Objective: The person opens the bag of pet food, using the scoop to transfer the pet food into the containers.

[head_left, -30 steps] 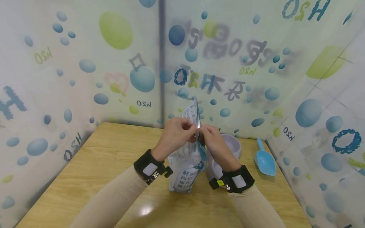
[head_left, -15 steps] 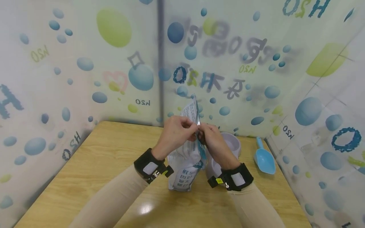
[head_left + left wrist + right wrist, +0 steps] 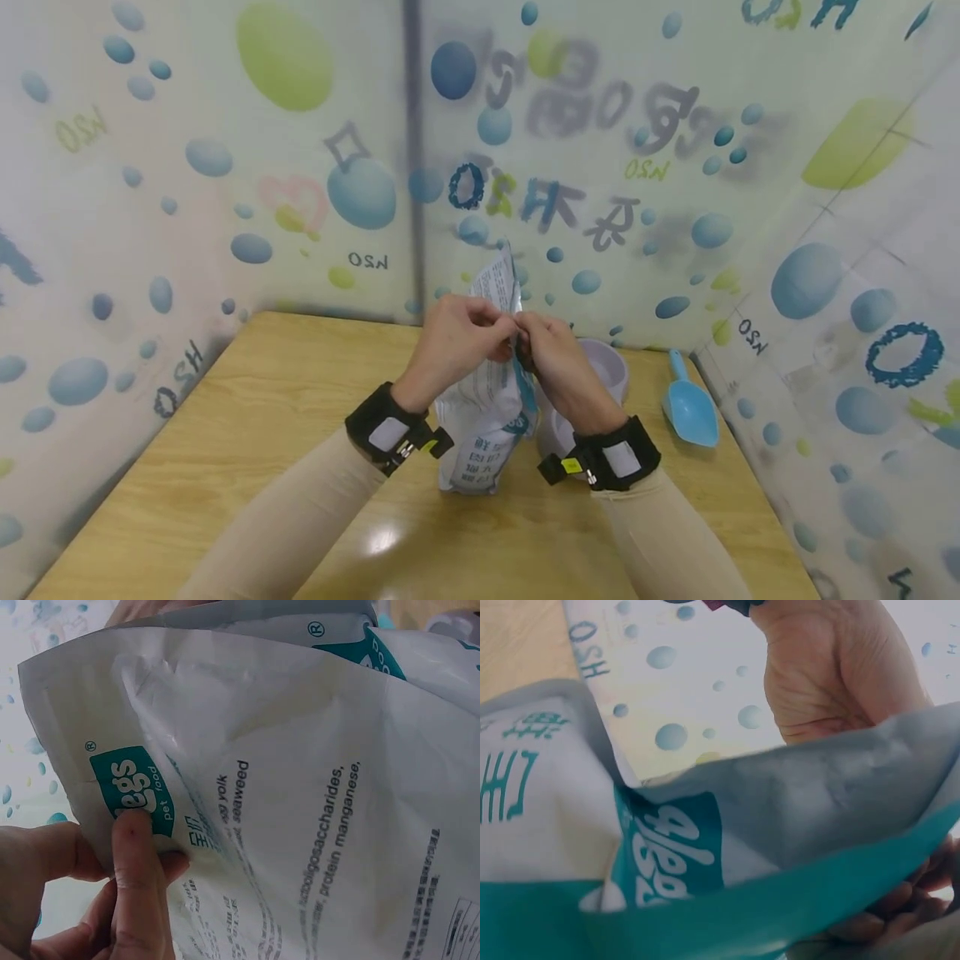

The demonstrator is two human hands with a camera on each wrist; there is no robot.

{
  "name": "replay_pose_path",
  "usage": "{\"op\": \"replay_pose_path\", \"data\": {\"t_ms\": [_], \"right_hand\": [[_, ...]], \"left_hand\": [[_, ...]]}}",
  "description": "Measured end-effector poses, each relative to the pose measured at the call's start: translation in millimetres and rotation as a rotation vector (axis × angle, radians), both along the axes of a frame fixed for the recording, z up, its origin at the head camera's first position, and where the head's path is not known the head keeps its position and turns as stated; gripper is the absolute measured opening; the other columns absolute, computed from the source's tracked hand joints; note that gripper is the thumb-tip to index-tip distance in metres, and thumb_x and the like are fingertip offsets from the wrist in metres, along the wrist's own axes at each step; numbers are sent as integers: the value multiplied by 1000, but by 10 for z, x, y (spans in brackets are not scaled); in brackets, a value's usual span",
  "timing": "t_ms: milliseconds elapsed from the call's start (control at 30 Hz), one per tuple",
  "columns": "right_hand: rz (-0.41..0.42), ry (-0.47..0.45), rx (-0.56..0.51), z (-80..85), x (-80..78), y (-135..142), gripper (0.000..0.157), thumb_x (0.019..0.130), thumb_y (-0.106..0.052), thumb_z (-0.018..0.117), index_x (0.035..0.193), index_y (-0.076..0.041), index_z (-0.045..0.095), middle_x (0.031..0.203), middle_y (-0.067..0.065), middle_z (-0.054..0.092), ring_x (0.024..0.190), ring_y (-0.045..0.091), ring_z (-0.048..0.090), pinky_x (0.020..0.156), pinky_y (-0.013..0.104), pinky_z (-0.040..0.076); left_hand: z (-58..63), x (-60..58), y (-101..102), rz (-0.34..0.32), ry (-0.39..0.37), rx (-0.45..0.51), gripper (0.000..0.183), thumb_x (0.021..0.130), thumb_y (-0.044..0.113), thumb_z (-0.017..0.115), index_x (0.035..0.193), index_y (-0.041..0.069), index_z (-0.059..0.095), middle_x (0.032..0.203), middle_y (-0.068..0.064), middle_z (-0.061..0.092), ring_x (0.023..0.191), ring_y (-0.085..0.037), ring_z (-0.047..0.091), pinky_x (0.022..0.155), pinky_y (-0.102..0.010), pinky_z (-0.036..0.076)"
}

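Note:
A white and teal pet food bag stands upright on the table, with its upper part raised between both hands. My left hand pinches the bag's side edge between thumb and fingers. In the left wrist view those fingers press beside the teal logo on the printed panel. Opposite, my right hand pinches the bag's edge close to the left fingertips. The right wrist view shows its curled fingers behind the teal border, partly hidden by the bag. Creases run down the bag from where the hands grip.
A pale lilac-grey double bowl stands behind the right hand and is partly covered by it. Farther right on the wooden table lies a light blue scoop. Printed walls rise at the back and both sides.
The head view has tilted slightly downward, so the scene sits higher in it. Both hands keep pinching the bag at about the same place, their fingertips drawn slightly closer together.

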State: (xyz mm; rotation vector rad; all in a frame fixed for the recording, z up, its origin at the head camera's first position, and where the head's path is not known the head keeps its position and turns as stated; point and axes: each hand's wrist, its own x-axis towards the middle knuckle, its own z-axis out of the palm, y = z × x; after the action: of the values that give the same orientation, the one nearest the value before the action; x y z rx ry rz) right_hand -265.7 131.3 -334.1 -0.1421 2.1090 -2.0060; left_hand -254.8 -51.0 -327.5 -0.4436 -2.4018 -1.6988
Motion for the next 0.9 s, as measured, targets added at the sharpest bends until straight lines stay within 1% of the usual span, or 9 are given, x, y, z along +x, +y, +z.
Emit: {"op": "replay_pose_path", "data": {"t_ms": [233, 533, 700, 900], "right_hand": [[-21, -40, -39, -5, -8, -2, 49, 125, -30, 48, 79, -16, 55, 82, -3, 44, 84, 19, 45, 83, 29, 36], [-27, -32, -82, -27, 5, -28, 52, 124, -28, 48, 73, -17, 52, 83, -4, 44, 85, 18, 45, 81, 28, 37], [-29, -34, -119, -47, 7, -32, 53, 124, -26, 49, 72, -17, 52, 84, -4, 44, 87, 18, 45, 81, 27, 37], [-37, -45, -141, -77, 13, -36, 53, 124, -26, 50, 72, -18, 52, 83, -5, 46, 85, 16, 46, 80, 26, 40]], "left_hand": [[13, -22, -2, 19, -25, 14, 12, 106, 15, 79, 106, 9, 90, 96, -7, 90, 75, -18, 87, 76, -32, 74], [-3, -27, 5, 20, -36, 58, 12, 104, 11, 79, 106, 7, 89, 95, -10, 90, 75, -19, 87, 74, -33, 74], [-22, -24, 4, 22, -41, 62, 10, 104, 11, 80, 107, 7, 89, 97, -11, 90, 76, -19, 86, 74, -32, 74], [-72, -36, 5, 24, -85, 94, 9, 105, 11, 81, 109, 8, 88, 102, -11, 90, 79, -20, 86, 78, -32, 74]]}}
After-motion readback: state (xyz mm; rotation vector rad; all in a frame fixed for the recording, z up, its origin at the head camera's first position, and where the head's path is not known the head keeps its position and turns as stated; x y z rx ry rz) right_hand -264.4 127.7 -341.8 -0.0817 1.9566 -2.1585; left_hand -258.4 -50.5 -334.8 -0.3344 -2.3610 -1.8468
